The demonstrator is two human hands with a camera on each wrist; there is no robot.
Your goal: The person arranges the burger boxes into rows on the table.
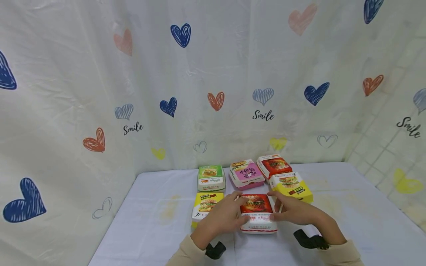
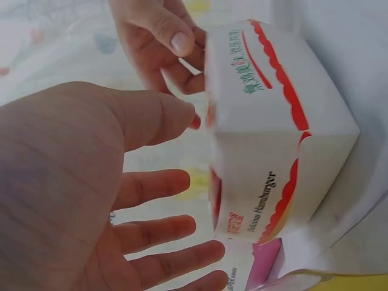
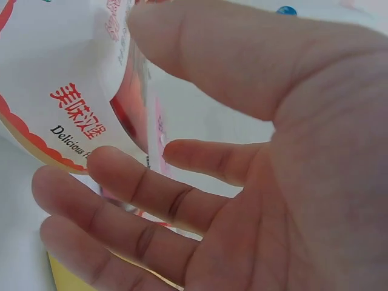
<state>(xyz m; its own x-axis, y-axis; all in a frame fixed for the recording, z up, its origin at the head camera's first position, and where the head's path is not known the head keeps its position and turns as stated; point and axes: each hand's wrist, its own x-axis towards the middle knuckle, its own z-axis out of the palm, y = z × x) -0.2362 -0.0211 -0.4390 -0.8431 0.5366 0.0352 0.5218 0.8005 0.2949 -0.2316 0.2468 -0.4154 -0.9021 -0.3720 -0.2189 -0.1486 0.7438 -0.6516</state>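
Observation:
A red and white hamburger box [image 1: 257, 224] lies on the white table between both hands. On its left side is my left hand [image 1: 223, 212], with fingers spread and fairly straight; the left wrist view shows its thumb and fingers beside the box [image 2: 267, 133]. My right hand [image 1: 294, 210] is at the opposite side, its thumb near the front right top edge and its fingers extended along the side. Close up in the right wrist view, the relaxed fingers of the right hand [image 3: 242, 230] overlap the white wall of the box [image 3: 36, 73].
Behind the left hand sits a yellow box [image 1: 203, 203], with a green box [image 1: 211, 181] beyond it. Further back are a pink box [image 1: 247, 175] and another red box [image 1: 273, 164]. A second yellow box [image 1: 289, 184] stands behind the right hand. A heart-print curtain [image 1: 233, 66] hangs behind the table [image 1: 146, 221].

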